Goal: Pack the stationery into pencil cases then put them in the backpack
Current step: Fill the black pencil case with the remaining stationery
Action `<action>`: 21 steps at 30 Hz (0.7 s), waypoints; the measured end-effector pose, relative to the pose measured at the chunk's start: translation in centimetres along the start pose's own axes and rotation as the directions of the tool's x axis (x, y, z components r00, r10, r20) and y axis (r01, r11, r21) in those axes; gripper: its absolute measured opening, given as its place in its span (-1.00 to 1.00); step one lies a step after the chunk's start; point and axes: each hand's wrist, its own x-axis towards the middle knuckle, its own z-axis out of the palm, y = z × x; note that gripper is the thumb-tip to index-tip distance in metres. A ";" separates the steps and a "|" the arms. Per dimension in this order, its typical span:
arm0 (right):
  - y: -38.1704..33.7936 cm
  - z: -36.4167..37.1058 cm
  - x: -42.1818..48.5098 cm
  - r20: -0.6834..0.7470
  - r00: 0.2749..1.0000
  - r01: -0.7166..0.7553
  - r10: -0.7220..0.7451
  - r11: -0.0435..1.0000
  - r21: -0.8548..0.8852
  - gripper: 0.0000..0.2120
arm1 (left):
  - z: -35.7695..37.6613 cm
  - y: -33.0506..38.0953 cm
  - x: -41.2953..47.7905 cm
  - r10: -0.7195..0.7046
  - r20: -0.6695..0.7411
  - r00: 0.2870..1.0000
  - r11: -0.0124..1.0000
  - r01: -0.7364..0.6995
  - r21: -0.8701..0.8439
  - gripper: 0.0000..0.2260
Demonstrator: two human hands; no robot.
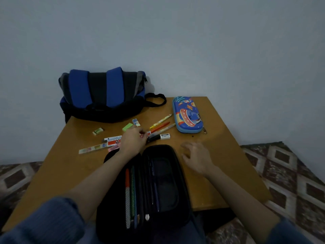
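Your left hand (133, 140) is stretched out toward 12 o'clock, knuckles up, fingertips curled under; whether they pinch anything is unclear. Your right hand (197, 156) sits at its 4 o'clock, palm down, fingers loosely spread
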 end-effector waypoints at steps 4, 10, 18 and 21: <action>0.9 1.2 -0.4 0.022 1.000 -0.016 0.017 0.999 -0.034 -0.59 | 0.8 0.5 2.9 0.008 -0.060 0.998 0.999 -0.006 0.036 -0.83; 2.0 1.3 0.0 0.007 1.000 0.014 -0.014 1.000 0.018 -0.58 | 2.7 1.1 5.9 -0.017 0.029 0.999 0.994 0.014 0.107 -0.80; 1.8 1.1 0.1 0.016 1.000 0.008 -0.008 1.000 0.013 -0.56 | 5.0 1.1 8.7 -0.076 0.124 0.989 0.980 0.051 0.192 -0.75; 1.7 1.0 0.1 0.021 1.000 0.006 -0.007 1.000 0.010 -0.55 | 5.4 1.6 9.5 -0.095 0.183 0.979 0.968 0.048 0.246 -0.77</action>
